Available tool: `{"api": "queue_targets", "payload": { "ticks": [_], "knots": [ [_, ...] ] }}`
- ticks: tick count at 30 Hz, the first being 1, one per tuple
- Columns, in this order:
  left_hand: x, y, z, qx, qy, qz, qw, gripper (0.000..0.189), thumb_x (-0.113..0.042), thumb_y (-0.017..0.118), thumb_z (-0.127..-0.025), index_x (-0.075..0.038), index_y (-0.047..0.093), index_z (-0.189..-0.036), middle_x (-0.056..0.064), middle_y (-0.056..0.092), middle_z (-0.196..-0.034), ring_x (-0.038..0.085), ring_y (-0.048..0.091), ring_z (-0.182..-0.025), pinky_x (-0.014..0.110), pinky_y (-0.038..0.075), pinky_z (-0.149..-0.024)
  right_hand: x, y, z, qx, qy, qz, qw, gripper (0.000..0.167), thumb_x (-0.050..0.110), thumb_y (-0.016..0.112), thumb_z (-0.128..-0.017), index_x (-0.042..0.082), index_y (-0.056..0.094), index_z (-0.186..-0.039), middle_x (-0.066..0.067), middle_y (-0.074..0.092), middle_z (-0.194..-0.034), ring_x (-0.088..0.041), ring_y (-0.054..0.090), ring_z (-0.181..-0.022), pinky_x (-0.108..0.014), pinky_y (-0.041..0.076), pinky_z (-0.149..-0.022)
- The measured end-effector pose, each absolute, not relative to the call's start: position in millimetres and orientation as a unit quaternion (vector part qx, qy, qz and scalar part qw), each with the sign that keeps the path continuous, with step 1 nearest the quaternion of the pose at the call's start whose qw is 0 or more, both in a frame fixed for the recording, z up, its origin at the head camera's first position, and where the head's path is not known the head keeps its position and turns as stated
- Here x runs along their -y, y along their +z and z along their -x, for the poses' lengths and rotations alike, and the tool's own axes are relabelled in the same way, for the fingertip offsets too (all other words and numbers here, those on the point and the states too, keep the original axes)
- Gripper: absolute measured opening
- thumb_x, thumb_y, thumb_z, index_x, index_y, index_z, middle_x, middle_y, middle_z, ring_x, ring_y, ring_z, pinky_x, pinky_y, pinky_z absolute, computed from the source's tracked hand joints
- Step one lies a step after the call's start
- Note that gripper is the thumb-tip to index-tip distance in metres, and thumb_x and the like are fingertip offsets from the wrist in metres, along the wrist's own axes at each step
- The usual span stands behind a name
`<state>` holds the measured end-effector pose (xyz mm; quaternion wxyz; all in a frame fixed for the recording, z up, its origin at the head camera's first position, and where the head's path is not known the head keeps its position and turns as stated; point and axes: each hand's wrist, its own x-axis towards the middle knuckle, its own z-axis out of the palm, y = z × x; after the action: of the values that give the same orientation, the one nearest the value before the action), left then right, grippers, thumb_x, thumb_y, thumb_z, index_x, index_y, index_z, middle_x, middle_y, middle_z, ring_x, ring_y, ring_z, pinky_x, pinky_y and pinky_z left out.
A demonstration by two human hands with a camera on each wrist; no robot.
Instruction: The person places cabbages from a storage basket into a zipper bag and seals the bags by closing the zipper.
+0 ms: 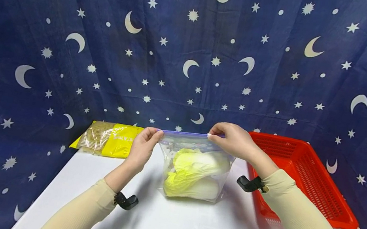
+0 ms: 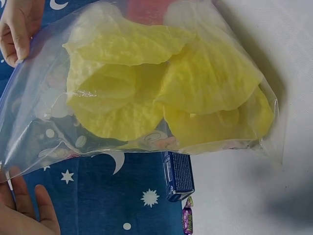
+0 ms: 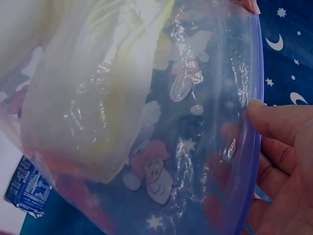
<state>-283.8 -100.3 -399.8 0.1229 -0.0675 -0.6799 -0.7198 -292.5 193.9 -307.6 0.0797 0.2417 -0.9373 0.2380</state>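
A clear zip bag (image 1: 162, 159) with a purple zip strip (image 1: 187, 133) stands upright on the white table. Inside lie pieces of napa cabbage (image 1: 192, 172), yellow leaves to the left and pale stems to the right. At the bag's upper left corner my left hand (image 1: 142, 146) pinches the zip edge between thumb and fingers. My right hand (image 1: 237, 141) pinches the strip right of its middle, at a small white slider (image 1: 209, 135). Printed cartoon figures (image 3: 154, 169) show on the bag in the right wrist view.
On the right stands a red plastic basket (image 1: 320, 180) with slotted walls. A yellow packet (image 1: 119, 142) with a see-through window lies at the back left. Behind the bag, the left wrist view shows a small blue box (image 2: 178, 176) and a purple-wrapped item (image 2: 187, 220).
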Motion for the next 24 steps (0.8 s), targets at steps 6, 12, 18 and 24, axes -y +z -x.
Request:
{"api": "queue_targets", "payload": {
  "ticks": [6, 12, 18, 24],
  "knots": [
    [101.1, -398.9, 282.8, 0.682, -0.718, 0.065, 0.12, 0.019, -0.02, 0.069, -0.1, -0.002, 0.065, -0.105, -0.005, 0.066, -0.091, 0.012, 0.061, -0.094, 0.025, 0.049, -0.092, -200.9, -309.2, 292.7, 0.937, 0.239, -0.24, 0.082, 0.01, 0.029, 0.072, -0.095, 0.02, 0.074, -0.096, 0.006, 0.07, -0.094, -0.017, 0.063, -0.09, -0.041, 0.053, -0.087],
    [99.9, -398.1, 282.7, 0.678, -0.722, 0.068, 0.122, 0.018, -0.018, 0.069, -0.099, -0.001, 0.065, -0.104, -0.005, 0.066, -0.09, 0.012, 0.06, -0.093, 0.025, 0.05, -0.092, -206.3, -308.7, 292.1, 0.938, 0.24, -0.237, 0.082, 0.012, 0.032, 0.071, -0.095, 0.02, 0.074, -0.096, 0.006, 0.07, -0.093, -0.017, 0.062, -0.089, -0.04, 0.053, -0.085],
    [99.3, -397.3, 282.4, 0.676, -0.723, 0.066, 0.123, 0.017, -0.019, 0.069, -0.099, -0.003, 0.065, -0.103, -0.005, 0.065, -0.09, 0.012, 0.059, -0.092, 0.024, 0.049, -0.091, -213.2, -309.7, 291.1, 0.938, 0.243, -0.23, 0.087, 0.012, 0.03, 0.072, -0.095, 0.018, 0.073, -0.097, 0.004, 0.07, -0.094, -0.018, 0.062, -0.088, -0.041, 0.054, -0.085],
    [99.6, -398.6, 283.0, 0.672, -0.727, 0.068, 0.124, 0.016, -0.017, 0.069, -0.1, -0.002, 0.064, -0.103, -0.004, 0.065, -0.09, 0.012, 0.059, -0.092, 0.025, 0.05, -0.091, -220.0, -311.5, 290.0, 0.938, 0.246, -0.227, 0.088, 0.012, 0.029, 0.071, -0.096, 0.017, 0.073, -0.098, 0.002, 0.071, -0.097, -0.019, 0.062, -0.089, -0.042, 0.053, -0.085]
  ]
}}
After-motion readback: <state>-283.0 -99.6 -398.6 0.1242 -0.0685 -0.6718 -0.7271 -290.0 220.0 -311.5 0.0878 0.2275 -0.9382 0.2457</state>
